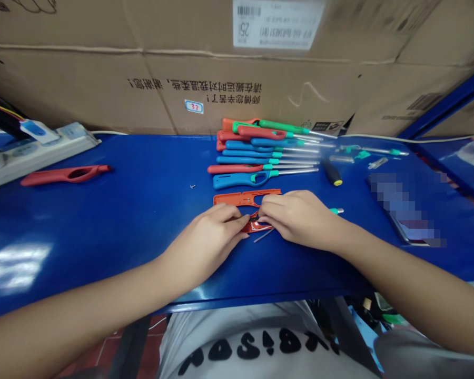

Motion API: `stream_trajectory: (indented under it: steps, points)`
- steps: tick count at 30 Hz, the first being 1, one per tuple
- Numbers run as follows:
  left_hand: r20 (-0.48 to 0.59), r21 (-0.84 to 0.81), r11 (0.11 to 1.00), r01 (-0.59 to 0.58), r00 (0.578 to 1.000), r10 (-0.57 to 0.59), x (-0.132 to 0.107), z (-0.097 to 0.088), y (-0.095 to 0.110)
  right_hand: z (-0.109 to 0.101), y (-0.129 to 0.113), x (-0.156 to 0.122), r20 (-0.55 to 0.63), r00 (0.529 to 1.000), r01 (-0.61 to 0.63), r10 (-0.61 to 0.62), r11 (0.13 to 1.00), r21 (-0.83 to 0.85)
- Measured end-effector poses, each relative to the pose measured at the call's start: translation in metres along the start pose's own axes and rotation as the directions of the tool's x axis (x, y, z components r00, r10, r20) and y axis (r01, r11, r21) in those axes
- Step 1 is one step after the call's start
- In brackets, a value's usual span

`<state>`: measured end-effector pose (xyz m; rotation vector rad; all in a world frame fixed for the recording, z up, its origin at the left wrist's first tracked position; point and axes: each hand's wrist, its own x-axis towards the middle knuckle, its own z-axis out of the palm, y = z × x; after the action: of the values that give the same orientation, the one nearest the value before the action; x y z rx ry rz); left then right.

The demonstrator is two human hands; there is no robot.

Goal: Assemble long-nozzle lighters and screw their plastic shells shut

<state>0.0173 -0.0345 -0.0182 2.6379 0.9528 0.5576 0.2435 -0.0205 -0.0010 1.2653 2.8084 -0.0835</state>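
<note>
My left hand point(211, 231) is closed around the handle end of an orange-red lighter casing half point(254, 227), its thumb on top near small dark parts inside. From the other side, the bent fingers of my right hand point(302, 218) press together at the same casing half; whatever lies between their tips is hidden. Just beyond lies a second orange casing half point(233, 199), hollow side up, partly covered by my right hand. A thin grey tube point(264, 235) sticks out below the casing. Behind my right wrist shows a green-and-metal nozzle end point(337, 210).
Several long-nosed lighters point(240, 181) in blue, red and green lie stacked behind my hands. A screwdriver point(332, 172) and a phone point(405, 210) are on the right. Small screws point(192, 186), a red casing point(67, 175) and a power strip point(43, 152) lie left. Cardboard point(102, 79) stands behind.
</note>
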Motion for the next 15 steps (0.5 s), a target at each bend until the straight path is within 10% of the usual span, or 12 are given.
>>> stream_trajectory:
  steps: [15]
  points:
    - [0.012, -0.023, 1.0, 0.003, 1.0, -0.003, -0.0013, 0.0014, 0.0005, -0.0055, -0.006, 0.0016, 0.049, 0.994, -0.104, 0.1, 0.99, 0.093]
